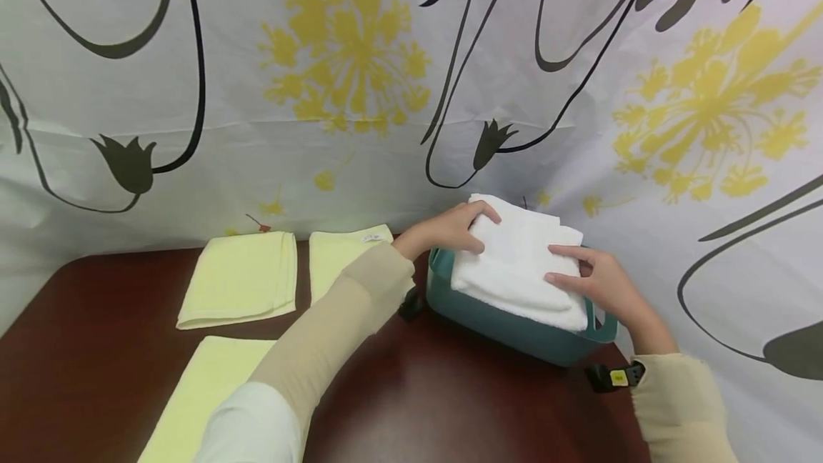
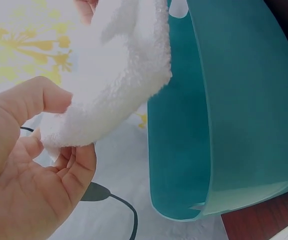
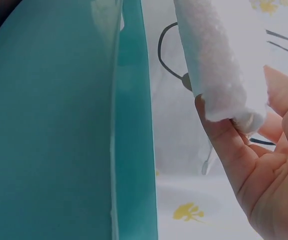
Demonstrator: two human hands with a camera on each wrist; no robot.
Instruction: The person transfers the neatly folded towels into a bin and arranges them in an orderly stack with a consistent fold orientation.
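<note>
A folded white towel (image 1: pixel 517 252), thick and fluffy, is held over a teal plastic basket (image 1: pixel 508 329). My left hand (image 1: pixel 455 227) grips its left end, the thumb on top and fingers curled beneath, as the left wrist view shows. At the opposite end my right hand (image 1: pixel 607 279) holds the towel between thumb and fingers. In both wrist views the towel's edge (image 2: pixel 108 117) stands above the rim of the basket (image 3: pixel 114 150). The towel hides most of the basket's inside in the head view.
Folded yellow towels lie on the dark red table (image 1: pixel 398 406): one at the back left (image 1: pixel 241 277), another yellow towel (image 1: pixel 337 252) partly behind my left arm, and a front yellow towel (image 1: pixel 199 384). A patterned curtain (image 1: pixel 360 184) hangs right behind the table.
</note>
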